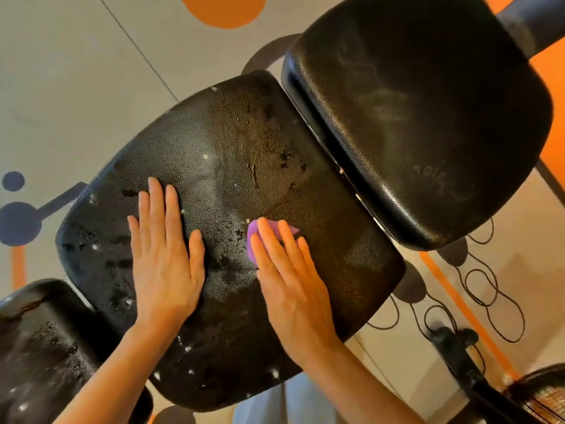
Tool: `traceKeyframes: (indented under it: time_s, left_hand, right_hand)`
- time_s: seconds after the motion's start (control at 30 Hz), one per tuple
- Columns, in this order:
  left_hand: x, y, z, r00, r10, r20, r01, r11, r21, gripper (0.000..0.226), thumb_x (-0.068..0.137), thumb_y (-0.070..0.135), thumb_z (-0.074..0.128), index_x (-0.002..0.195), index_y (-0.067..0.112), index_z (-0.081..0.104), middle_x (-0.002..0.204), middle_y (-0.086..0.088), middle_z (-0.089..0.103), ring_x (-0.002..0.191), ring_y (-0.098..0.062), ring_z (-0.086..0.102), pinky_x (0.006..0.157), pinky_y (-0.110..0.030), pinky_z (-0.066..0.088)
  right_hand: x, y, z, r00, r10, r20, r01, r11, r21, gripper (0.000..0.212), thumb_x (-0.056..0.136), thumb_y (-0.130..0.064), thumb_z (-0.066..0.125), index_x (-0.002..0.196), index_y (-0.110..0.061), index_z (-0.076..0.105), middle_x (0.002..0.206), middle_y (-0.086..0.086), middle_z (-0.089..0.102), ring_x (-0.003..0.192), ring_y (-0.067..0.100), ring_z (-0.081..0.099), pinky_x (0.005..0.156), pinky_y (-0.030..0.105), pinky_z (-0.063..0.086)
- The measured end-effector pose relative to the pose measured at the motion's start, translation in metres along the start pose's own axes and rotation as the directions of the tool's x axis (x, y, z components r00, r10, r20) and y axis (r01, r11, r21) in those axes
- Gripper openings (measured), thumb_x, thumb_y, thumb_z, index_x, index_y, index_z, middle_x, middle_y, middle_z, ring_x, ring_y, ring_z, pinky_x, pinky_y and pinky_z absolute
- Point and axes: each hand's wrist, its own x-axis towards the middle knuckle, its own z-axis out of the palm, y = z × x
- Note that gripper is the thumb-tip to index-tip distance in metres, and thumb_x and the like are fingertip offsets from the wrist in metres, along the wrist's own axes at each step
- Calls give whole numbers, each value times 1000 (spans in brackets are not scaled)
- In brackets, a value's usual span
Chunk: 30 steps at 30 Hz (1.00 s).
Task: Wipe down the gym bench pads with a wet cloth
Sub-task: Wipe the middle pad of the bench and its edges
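A worn black bench pad point(244, 142) fills the middle of the view, its textured cover cracked and flaking. My left hand point(165, 258) lies flat on its left half, fingers spread, holding nothing. My right hand point(290, 280) presses flat on a small purple cloth point(252, 240), of which only the edges show under the fingers, near the pad's centre. A second black pad point(428, 117) adjoins at the upper right, dusty with faint smears. A third pad point(42, 347) sits at the lower left, also flaked.
The floor is grey with orange and dark blue circles point(223, 7). Black looped cords point(483, 286) lie on the floor at the right. A black frame part point(455, 359) stands at the lower right. My grey trousers point(275, 402) show below the pad.
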Motion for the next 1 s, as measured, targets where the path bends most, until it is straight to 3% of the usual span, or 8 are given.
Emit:
traceKeyframes:
  time_s: [0.03,0.2,0.37,0.53,0.63,0.7,0.87,1.0]
  left_hand:
    - [-1,0,0,1000,4,3,-4,1000,5,64,102,35,26,158,11,8,166,-5,-5,154,-22,-7,124,-42,-2]
    - [-1,-1,3,1000,2,-2,-2,1000,31,64,102,37,24,158,13,5,166,-2,-8,154,-20,-9,124,-38,-5]
    - [-1,-3,2,1000,2,4,-2,1000,12,64,102,38,24,158,14,4,166,0,-10,154,-19,-10,124,-39,-4]
    - [0,-3,4,1000,-1,-7,2,1000,22,65,102,38,24,158,14,2,166,0,-9,154,-21,-7,125,-37,-6]
    - [0,-4,4,1000,2,-7,-2,1000,25,65,101,36,25,158,13,5,166,-2,-8,154,-22,-6,124,-34,-8]
    - [0,-4,2,1000,-1,3,1,1000,22,65,101,36,26,158,12,6,167,-4,-6,154,-22,-6,124,-33,-9]
    - [0,-2,2,1000,-3,-7,3,999,35,64,102,37,24,158,11,6,167,-4,-5,154,-22,-5,125,-37,-5]
    - [-1,-3,2,1000,-1,0,1,1000,18,65,101,37,25,158,11,7,167,-4,-4,154,-22,-5,125,-38,-4]
  right_hand:
    - [8,18,-2,1000,-10,-13,10,1000,-26,57,95,-15,52,148,-13,31,158,4,25,147,27,19,120,42,21]
    - [72,35,-17,877,460,-139,-453,888,79,51,102,-22,29,152,-12,21,161,7,15,148,28,13,121,44,18]
    - [26,7,-1,998,-58,2,58,998,-31,55,97,-24,42,150,-13,29,159,4,21,148,27,16,120,42,18]
    - [93,39,-18,888,427,-170,-415,904,107,50,103,-24,28,151,-12,21,160,8,17,148,28,13,121,46,18]
    - [59,-10,-2,994,76,-76,-73,996,47,57,99,-17,46,151,-14,24,160,4,18,149,26,9,121,42,11]
    - [47,2,-2,992,-128,-8,129,991,25,56,97,-17,48,149,-13,29,159,3,22,149,27,13,121,43,15]
    - [128,52,-23,927,341,-157,-315,934,168,48,104,-21,32,150,-11,25,159,9,20,148,29,16,119,49,22]
    - [52,30,-17,997,65,-37,-65,998,12,52,103,-23,34,152,-13,22,161,3,15,150,23,9,120,45,22]
